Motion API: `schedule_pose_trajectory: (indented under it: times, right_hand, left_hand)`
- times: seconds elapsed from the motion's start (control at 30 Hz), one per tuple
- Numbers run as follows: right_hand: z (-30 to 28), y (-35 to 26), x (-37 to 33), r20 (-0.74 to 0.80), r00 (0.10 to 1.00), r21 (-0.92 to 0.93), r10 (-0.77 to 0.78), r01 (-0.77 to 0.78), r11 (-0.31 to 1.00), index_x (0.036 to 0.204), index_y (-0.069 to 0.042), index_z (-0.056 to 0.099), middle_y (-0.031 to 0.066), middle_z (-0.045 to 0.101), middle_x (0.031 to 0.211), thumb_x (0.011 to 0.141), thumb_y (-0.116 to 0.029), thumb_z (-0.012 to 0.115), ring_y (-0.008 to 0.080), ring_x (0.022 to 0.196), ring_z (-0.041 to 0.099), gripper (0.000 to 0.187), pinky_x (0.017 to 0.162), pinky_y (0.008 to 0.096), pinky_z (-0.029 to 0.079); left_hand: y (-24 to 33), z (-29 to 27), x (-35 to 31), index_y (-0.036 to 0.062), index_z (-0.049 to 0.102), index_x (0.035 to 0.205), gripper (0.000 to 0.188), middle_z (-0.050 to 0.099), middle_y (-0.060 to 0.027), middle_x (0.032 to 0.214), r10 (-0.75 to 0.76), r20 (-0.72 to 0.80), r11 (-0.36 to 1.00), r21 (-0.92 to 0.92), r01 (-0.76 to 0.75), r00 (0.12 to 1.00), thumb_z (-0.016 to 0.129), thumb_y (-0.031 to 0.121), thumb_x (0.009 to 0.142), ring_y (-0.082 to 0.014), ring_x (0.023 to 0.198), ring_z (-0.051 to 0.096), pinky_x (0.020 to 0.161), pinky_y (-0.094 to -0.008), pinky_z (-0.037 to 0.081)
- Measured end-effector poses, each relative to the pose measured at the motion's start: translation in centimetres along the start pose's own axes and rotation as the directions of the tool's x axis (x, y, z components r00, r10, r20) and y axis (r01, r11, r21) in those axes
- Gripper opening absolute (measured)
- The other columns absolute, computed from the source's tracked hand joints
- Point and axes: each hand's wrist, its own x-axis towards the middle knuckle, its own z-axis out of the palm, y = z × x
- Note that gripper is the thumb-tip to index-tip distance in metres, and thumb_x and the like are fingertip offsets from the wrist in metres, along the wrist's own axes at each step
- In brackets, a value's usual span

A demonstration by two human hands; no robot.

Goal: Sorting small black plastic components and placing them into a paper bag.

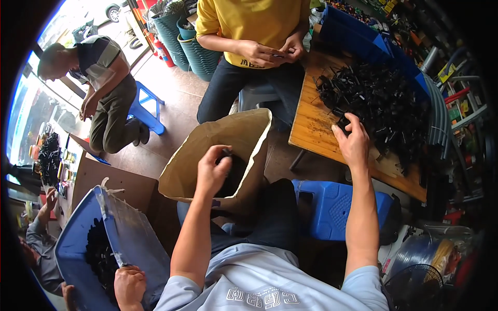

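Note:
Over the mouth of a brown paper sack (179, 179) between my knees, my left hand (211, 171) is closed, with a bit of a small black piece showing at its fingertips. More dark pieces show in the shaded inside of the sack. My right hand (355, 142) reaches to the edge of a heap of small black plastic pieces (384, 103) on a wooden table (307, 122). Its thumb and fingers curl round a black piece (343, 122) at the heap's near left side.
Across from me sits a person in a yellow top (254, 23), hands together. Another person (106, 67) bends beside a blue stool (148, 111). At lower left, a co-worker's hand (129, 285) grips a blue bin (78, 243) holding black pieces. A blue plastic stool (332, 210) stands under my right arm.

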Motion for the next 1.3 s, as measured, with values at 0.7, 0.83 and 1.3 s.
schedule_pose_trajectory:
  times: [0.7,0.83,1.3]
  right_hand:
    - [0.0,-13.1,-6.2,0.698,0.683,0.632,-0.214,-0.447,0.634,0.103,0.001,0.063,0.0038,0.063,0.073,0.094,-0.007,0.054,0.0044,0.054,0.047,0.015,0.049,0.0184,0.037]
    - [2.3,-16.7,-7.5,0.741,0.512,0.671,-0.435,-0.595,0.441,0.098,0.001,0.061,0.0048,0.061,0.07,0.094,-0.006,0.052,0.0054,0.055,0.048,0.012,0.05,0.0191,0.038]
    - [3.8,-17.4,-7.8,0.779,0.403,0.578,-0.481,-0.76,0.299,0.084,-0.001,0.057,0.0065,0.063,0.069,0.091,-0.009,0.058,0.0061,0.049,0.051,0.01,0.047,0.0174,0.041]
  left_hand:
    - [4.8,1.2,-8.6,0.0013,0.061,0.116,0.033,0.065,-0.0112,0.1,0.148,-0.134,0.96,0.257,-0.11,0.98,0.064,0.021,0.09,-0.0184,0.079,0.061,0.067,-0.0285,0.048]
    - [5.5,0.7,-11.0,-0.0023,0.056,0.124,0.048,0.066,-0.0114,0.107,-0.057,-0.114,0.997,-0.054,0.052,0.992,0.066,0.03,0.09,-0.0159,0.094,0.061,0.08,-0.0286,0.049]
    - [7.6,1.8,-12.4,-0.0033,0.061,0.11,0.028,0.067,-0.0079,0.089,-0.133,-0.183,0.987,-0.117,0.112,0.974,0.063,0.014,0.088,-0.0107,0.082,0.061,0.075,-0.0269,0.05]
